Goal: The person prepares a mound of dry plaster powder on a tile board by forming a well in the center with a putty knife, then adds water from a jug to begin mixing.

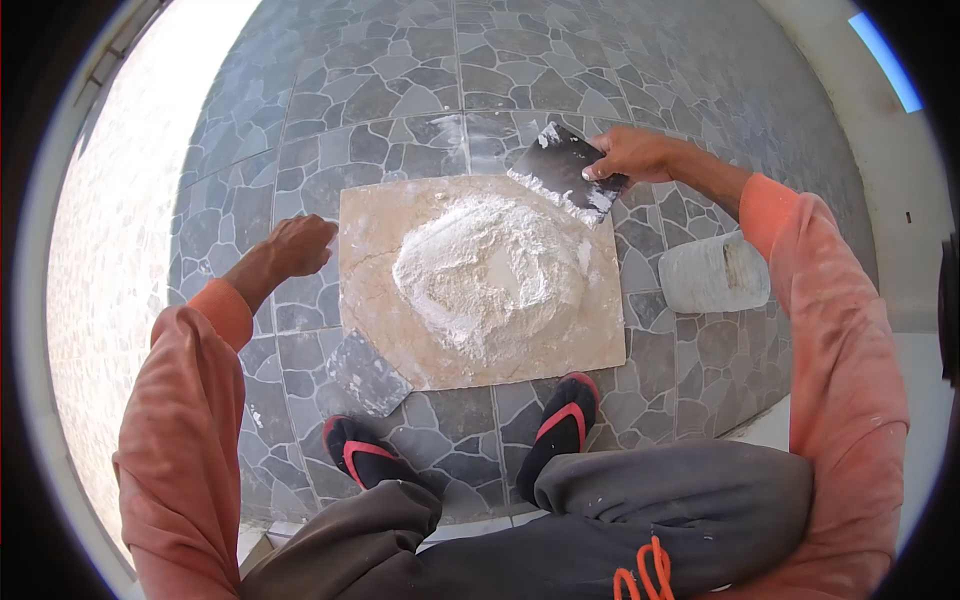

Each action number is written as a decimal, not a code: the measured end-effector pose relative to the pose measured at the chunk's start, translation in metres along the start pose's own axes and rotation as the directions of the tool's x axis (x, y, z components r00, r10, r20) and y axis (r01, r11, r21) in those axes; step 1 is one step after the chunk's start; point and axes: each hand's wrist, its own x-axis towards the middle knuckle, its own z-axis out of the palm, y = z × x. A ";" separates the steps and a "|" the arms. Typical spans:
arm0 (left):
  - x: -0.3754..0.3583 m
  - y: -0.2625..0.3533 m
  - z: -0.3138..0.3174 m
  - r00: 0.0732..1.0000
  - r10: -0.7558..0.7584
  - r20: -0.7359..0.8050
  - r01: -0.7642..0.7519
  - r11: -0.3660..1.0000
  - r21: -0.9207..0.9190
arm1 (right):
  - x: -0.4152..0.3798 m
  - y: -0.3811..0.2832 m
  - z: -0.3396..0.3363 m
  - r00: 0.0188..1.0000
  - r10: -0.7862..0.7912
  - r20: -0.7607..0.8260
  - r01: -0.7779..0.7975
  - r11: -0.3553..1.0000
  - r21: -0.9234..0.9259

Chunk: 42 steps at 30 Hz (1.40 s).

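My right hand (632,156) grips a black flat scraper (560,165) by its right edge, thumb on top. White powder coats the scraper's lower edge, which is over the top right of a tan board (375,340). On the board lies a broad heap of white powder (490,270) with a shallow hollow near its middle. My left hand (300,245) is closed in a loose fist beside the board's left edge, with nothing seen in it. A second flat scraper (368,374), grey and powder-smeared, overlaps the board's lower left corner.
A whitish, powder-coated container (712,274) lies on its side to the right of the board. Grey stone-patterned tiles (380,90) form the floor. My feet in sandals (560,425) stand just below the board. A pale wall (900,200) rises at the right.
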 end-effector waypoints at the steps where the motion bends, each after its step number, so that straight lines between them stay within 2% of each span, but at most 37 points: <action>1: -0.003 0.001 0.007 0.998 -0.053 0.041 0.054 0.999 -0.010 | 0.016 0.012 -0.004 1.000 -0.001 -0.016 0.000 1.000 -0.009; 2: -0.005 0.001 0.013 0.991 -0.107 0.083 0.109 0.994 -0.014 | 0.032 0.020 -0.007 0.999 -0.006 -0.032 0.005 1.000 -0.016; 5: -0.026 -0.008 0.037 0.991 -0.089 0.097 0.089 0.996 0.008 | 0.074 0.034 -0.001 0.989 -0.052 -0.141 0.047 0.998 -0.039; 8: -0.040 -0.010 0.053 0.986 -0.134 0.100 0.140 0.988 -0.061 | 0.119 0.060 -0.007 0.993 -0.077 -0.090 0.082 0.995 0.058; 12: -0.052 -0.017 0.065 0.979 -0.151 0.138 0.166 0.981 -0.103 | 0.149 0.041 -0.018 0.982 -0.163 -0.093 0.137 0.961 -0.239; 15: -0.055 -0.010 0.068 0.981 -0.143 0.127 0.161 0.977 -0.143 | 0.161 -0.002 -0.011 0.987 -0.158 0.013 0.150 0.903 -0.404; 18: -0.062 -0.001 0.069 0.983 -0.135 0.128 0.158 0.968 -0.193 | 0.205 -0.025 0.002 0.957 -0.271 0.100 0.280 0.786 -0.552; 21: -0.071 0.003 0.078 0.982 -0.139 0.125 0.165 0.959 -0.232 | 0.234 -0.047 0.024 0.927 -0.331 0.177 0.367 0.701 -0.611; 24: -0.078 0.004 0.084 0.976 -0.142 0.165 0.183 0.946 -0.268 | 0.250 -0.059 0.044 0.908 -0.312 0.281 0.420 0.660 -0.623; 28: -0.082 0.007 0.093 0.984 -0.128 0.123 0.162 0.931 -0.328 | 0.259 -0.066 0.061 0.923 -0.270 0.275 0.382 0.551 -0.742; 34: -0.082 0.012 0.094 0.985 -0.117 0.124 0.153 0.924 -0.351 | 0.251 -0.050 0.059 0.934 -0.158 0.321 0.356 0.498 -0.791; 37: -0.082 0.018 0.091 0.986 -0.104 0.128 0.142 0.929 -0.342 | 0.245 -0.035 0.056 0.931 -0.123 0.344 0.353 0.548 -0.758; 40: -0.083 0.022 0.091 0.986 -0.093 0.138 0.133 0.940 -0.314 | 0.233 -0.024 0.055 0.942 -0.128 0.311 0.324 0.595 -0.735; 42: -0.080 0.024 0.095 0.985 -0.077 0.156 0.120 0.951 -0.286 | 0.220 -0.018 0.053 0.925 -0.215 0.313 0.376 0.630 -0.679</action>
